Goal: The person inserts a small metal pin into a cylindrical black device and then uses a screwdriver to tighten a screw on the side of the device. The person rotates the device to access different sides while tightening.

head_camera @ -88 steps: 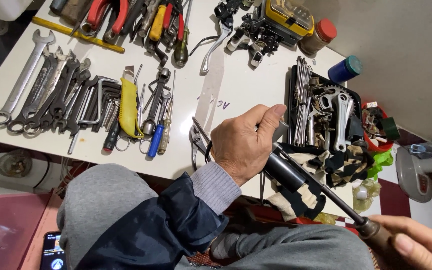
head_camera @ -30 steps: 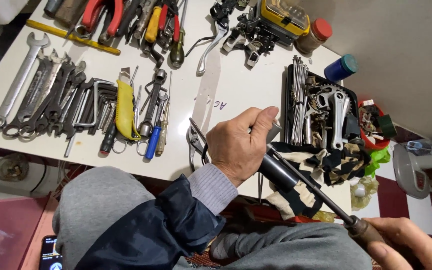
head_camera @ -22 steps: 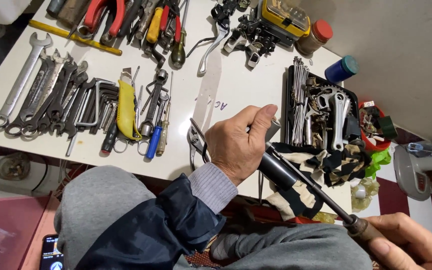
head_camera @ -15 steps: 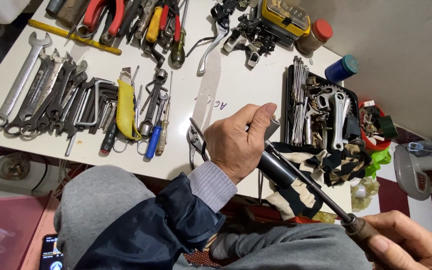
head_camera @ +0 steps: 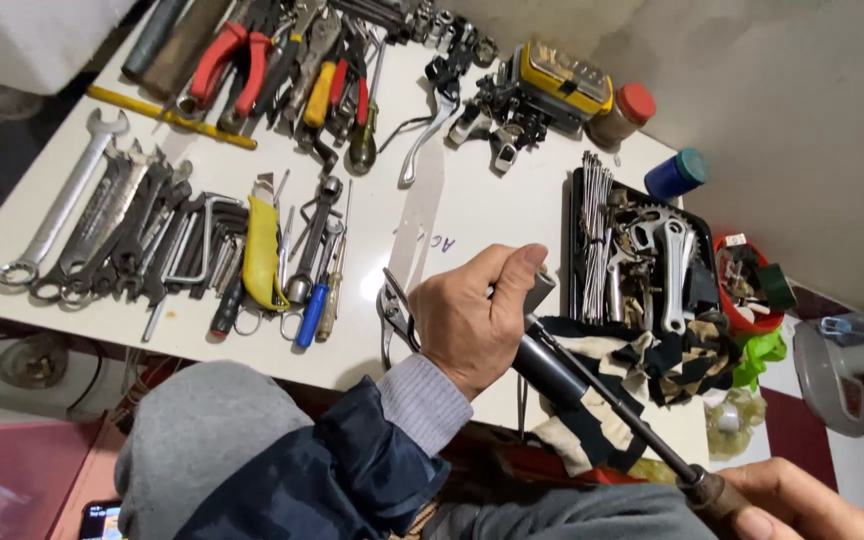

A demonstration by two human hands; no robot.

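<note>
Pump [head_camera: 592, 390] — left hand [head_camera: 477, 320] wraps its black barrel, right hand [head_camera: 782, 500] grips handle.

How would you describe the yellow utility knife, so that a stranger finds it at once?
Start from the white table and go to the row of grey spanners on its left part. Just right of them, past the bent hex keys, lies the utility knife. It is the only tool there with a curved yellow body; its neighbours are bare metal.

Bare tabletop [head_camera: 472, 205] between tools [head_camera: 182, 250] and tray [head_camera: 577, 250].
</note>
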